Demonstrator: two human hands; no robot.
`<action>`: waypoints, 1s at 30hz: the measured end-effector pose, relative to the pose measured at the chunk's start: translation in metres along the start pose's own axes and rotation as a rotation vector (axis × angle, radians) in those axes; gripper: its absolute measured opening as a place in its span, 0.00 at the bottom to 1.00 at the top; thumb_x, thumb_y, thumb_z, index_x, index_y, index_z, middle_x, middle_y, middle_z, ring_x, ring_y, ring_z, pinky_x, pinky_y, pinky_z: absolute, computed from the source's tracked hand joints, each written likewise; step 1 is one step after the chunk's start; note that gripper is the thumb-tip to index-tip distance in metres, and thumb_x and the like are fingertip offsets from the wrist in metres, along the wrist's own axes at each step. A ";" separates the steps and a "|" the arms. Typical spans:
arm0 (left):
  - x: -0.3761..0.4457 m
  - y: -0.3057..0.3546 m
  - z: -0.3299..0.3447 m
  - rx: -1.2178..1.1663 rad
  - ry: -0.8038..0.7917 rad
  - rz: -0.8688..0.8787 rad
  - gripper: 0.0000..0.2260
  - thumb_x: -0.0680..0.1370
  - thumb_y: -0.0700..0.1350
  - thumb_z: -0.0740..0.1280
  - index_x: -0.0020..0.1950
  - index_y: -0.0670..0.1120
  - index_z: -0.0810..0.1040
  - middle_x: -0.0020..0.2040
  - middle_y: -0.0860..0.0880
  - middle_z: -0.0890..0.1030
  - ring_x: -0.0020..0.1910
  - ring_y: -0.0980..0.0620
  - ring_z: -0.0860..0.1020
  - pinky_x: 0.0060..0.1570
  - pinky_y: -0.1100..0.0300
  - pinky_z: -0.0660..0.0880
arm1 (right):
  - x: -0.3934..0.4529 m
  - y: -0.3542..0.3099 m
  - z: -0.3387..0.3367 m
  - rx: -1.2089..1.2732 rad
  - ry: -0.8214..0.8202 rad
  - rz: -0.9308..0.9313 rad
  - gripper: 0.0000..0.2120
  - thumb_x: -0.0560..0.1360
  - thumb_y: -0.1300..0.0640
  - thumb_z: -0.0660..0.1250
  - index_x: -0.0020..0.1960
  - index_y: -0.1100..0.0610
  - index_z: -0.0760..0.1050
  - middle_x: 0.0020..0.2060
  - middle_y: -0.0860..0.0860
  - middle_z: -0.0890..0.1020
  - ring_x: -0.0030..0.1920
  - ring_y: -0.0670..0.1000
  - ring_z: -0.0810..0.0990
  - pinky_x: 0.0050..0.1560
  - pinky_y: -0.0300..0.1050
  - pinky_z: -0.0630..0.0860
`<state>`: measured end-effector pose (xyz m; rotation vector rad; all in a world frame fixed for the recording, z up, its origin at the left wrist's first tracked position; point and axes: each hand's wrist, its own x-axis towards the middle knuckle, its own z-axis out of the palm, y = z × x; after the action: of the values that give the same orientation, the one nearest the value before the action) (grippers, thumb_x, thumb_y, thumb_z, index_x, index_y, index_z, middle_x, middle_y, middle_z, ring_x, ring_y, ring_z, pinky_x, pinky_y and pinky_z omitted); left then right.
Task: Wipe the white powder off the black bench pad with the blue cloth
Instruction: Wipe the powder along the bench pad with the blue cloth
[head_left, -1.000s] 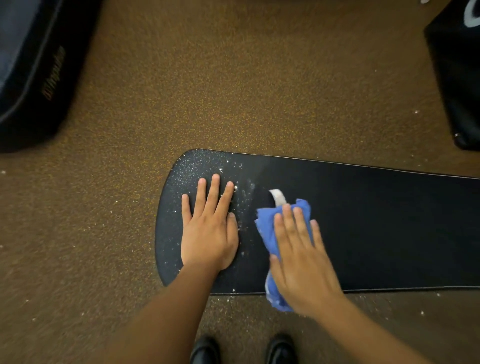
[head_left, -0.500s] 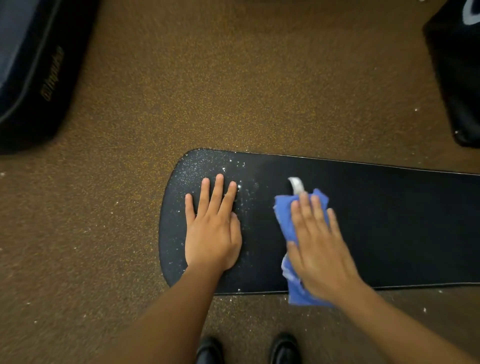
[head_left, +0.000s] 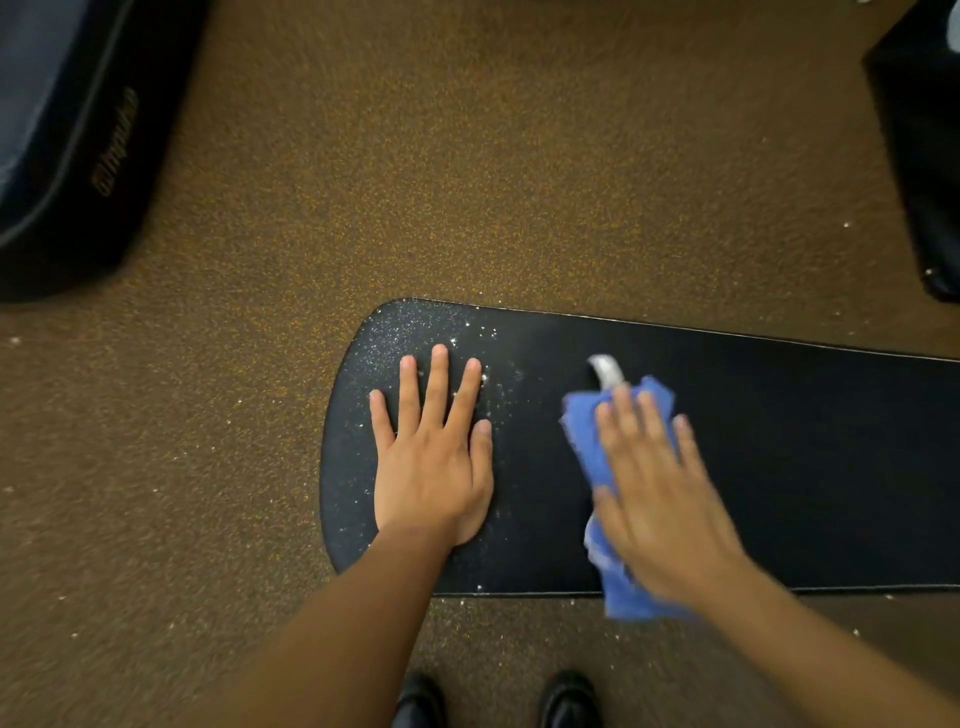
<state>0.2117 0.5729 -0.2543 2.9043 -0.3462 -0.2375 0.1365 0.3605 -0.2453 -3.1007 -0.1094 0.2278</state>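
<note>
Right hand (head_left: 660, 499) flat on blue cloth (head_left: 618, 587); left hand (head_left: 434, 467) splayed amid white powder (head_left: 410, 322).

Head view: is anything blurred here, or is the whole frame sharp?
Head view: the right hand and the blue cloth under it are smeared by motion blur; the left hand, flat on the black bench pad, is sharp, as are the white powder specks.

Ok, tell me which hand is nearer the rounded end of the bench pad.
Left. The left hand lies flat on the black bench pad beside its rounded, powder-dusted end. The right hand presses the blue cloth farther along, toward the pad's middle.
</note>
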 end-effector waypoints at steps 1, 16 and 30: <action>0.000 0.000 0.000 0.003 -0.002 -0.002 0.25 0.82 0.57 0.43 0.80 0.56 0.46 0.81 0.51 0.44 0.79 0.47 0.38 0.76 0.39 0.41 | 0.020 0.010 -0.002 0.005 0.009 0.086 0.33 0.77 0.48 0.48 0.76 0.66 0.55 0.77 0.63 0.55 0.77 0.64 0.53 0.72 0.66 0.57; 0.000 0.001 0.000 -0.016 0.012 -0.067 0.26 0.82 0.57 0.43 0.80 0.57 0.48 0.81 0.51 0.45 0.79 0.47 0.38 0.75 0.39 0.39 | 0.011 0.010 -0.001 0.038 0.008 0.138 0.33 0.77 0.49 0.48 0.77 0.65 0.55 0.77 0.62 0.55 0.77 0.64 0.52 0.72 0.66 0.57; -0.002 -0.002 0.001 -0.053 0.041 -0.040 0.26 0.81 0.54 0.47 0.80 0.55 0.53 0.81 0.51 0.50 0.80 0.47 0.43 0.75 0.38 0.42 | 0.022 -0.011 0.001 0.041 0.032 -0.011 0.33 0.76 0.49 0.50 0.77 0.63 0.55 0.78 0.60 0.55 0.77 0.61 0.52 0.72 0.64 0.57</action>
<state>0.2098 0.5747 -0.2556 2.8616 -0.2717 -0.1904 0.1578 0.3729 -0.2488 -3.0610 -0.1191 0.1780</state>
